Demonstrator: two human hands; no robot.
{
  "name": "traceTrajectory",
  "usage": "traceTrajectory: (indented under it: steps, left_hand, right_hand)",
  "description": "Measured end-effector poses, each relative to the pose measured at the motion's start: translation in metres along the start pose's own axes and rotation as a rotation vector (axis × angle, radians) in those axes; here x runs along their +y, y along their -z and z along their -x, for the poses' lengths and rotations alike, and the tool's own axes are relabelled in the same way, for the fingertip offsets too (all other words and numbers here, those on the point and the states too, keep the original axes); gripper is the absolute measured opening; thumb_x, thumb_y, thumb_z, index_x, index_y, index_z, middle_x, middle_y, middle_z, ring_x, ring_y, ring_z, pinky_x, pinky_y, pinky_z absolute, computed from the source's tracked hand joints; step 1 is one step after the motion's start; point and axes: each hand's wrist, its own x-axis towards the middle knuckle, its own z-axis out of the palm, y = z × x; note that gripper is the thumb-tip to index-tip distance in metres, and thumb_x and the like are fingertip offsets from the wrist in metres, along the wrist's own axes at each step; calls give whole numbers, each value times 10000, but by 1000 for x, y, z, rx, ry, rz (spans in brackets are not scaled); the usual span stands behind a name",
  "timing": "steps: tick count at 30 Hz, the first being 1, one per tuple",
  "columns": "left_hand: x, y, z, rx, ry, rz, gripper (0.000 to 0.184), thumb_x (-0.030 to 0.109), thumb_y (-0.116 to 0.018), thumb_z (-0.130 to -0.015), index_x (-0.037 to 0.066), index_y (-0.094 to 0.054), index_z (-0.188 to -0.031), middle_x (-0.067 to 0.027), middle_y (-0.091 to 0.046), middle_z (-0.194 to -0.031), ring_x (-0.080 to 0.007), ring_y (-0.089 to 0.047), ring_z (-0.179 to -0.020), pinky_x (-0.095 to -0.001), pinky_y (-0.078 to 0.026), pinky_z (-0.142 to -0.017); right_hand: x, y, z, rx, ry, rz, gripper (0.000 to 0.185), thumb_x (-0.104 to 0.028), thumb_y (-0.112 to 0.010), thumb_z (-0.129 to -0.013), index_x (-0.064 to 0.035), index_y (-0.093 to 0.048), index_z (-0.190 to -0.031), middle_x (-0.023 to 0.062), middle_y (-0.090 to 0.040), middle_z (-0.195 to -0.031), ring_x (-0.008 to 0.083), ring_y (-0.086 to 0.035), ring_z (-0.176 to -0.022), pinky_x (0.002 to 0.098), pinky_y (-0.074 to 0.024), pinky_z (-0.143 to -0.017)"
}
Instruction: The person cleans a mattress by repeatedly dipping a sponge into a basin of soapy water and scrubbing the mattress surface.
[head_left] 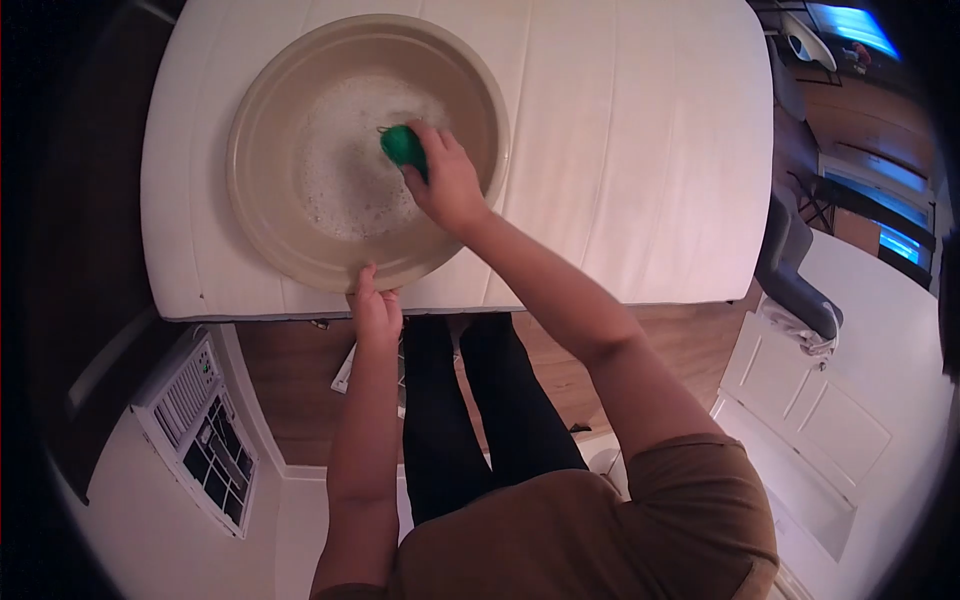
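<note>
And here's the big beige basin (262, 165), sitting at 11 o'clock on the pale, seamed bench (630, 150), its bottom covered in white suds (335, 195)! The right hand (450, 185) reaches in from 4 o'clock over the rim, and look at that grip: thumb on one side, fingers on the other, pinching a green sponge (403, 146). That sponge is inside the basin, just on the 3 o'clock side of its middle, a little loop poking out towards 10 o'clock. Whether it touches the bottom, I can't tell.

Down at the basin's 6 o'clock, the left hand (376, 308) has the rim in its grip, one finger laid up over the edge, the rest partly hidden. Below, at 6 o'clock, come the brown shirt (520, 540) and dark trousers (440, 410). Out at 3 o'clock there's a grey chair (788, 240), and at 4 o'clock a white door (805, 400).
</note>
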Motion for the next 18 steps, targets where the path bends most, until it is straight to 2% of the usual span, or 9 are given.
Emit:
traceTrajectory:
  steps: [2, 4, 8, 12, 14, 15, 16, 18]
  left_hand:
    - [2, -4, 3, -10, 0, -4, 427, 91, -589, -852, 68, -451, -1256, -106, -563, -1177, -244, -600, -1040, -398, -544, -831]
    - [5, -6, 5, -16, 0, -15, 431, 93, -592, -850, 69, -451, -1257, -108, -561, -1181, -245, -593, -1057, -411, -532, -862]
    - [6, -3, 4, -20, -48, -44, 429, 100, -595, -849, 48, -459, -1252, -116, -555, -1191, -243, -576, -1086, -405, -522, -883]
    - [8, 9, 0, 29, -48, -82, 424, 122, -595, -852, 3, -462, -1237, -121, -553, -1199, -253, -557, -1114, -390, -499, -923]
    - [8, 10, 2, 12, -61, -98, 430, 129, -595, -853, -1, -461, -1241, -122, -550, -1208, -250, -552, -1122, -398, -489, -937]
    - [11, 11, 2, 0, -76, -111, 436, 135, -595, -855, -6, -459, -1244, -124, -548, -1217, -247, -547, -1130, -406, -478, -951]
    - [12, 7, 3, 4, -80, -121, 436, 135, -595, -855, -6, -459, -1244, -124, -548, -1217, -247, -547, -1130, -406, -478, -951]
    - [11, -4, 9, 101, -125, -191, 456, 136, -595, -857, 5, -449, -1268, -121, -542, -1234, -239, -539, -1142, -422, -467, -966]
  right_hand:
    - [-1, 26, 34, 92, 6, -150, 554, -49, -620, -756, -40, -436, -1279, 225, -530, -1051, 413, -542, -974, 450, -447, -855]
    - [2, 51, 82, 146, -19, -133, 558, -62, -612, -800, -43, -419, -1324, 204, -539, -1073, 369, -553, -986, 400, -444, -876]
    - [73, 63, 185, 182, -396, 46, 569, -36, -592, -804, -37, -404, -1341, 195, -499, -1031, 355, -523, -947, 403, -439, -865]
    - [139, 33, 225, 302, -516, 92, 618, -24, -599, -768, -36, -394, -1352, 234, -466, -1006, 393, -498, -917, 452, -428, -845]
    - [186, 9, 198, 203, -379, 339, 619, -20, -605, -757, -63, -421, -1347, 244, -488, -1014, 404, -501, -908, 489, -409, -831]
    - [218, 6, 160, 247, -296, 400, 601, -40, -618, -744, -85, -458, -1321, 244, -520, -1012, 406, -506, -902, 497, -395, -810]
    - [230, 17, 98, 319, -220, 458, 632, -18, -609, -719, -80, -437, -1324, 245, -527, -986, 395, -519, -894, 496, -398, -790]
    - [272, 37, -17, 441, -50, 549, 438, -115, -584, -753, -95, -514, -1185, 192, -548, -903, 370, -533, -859, 505, -393, -742]
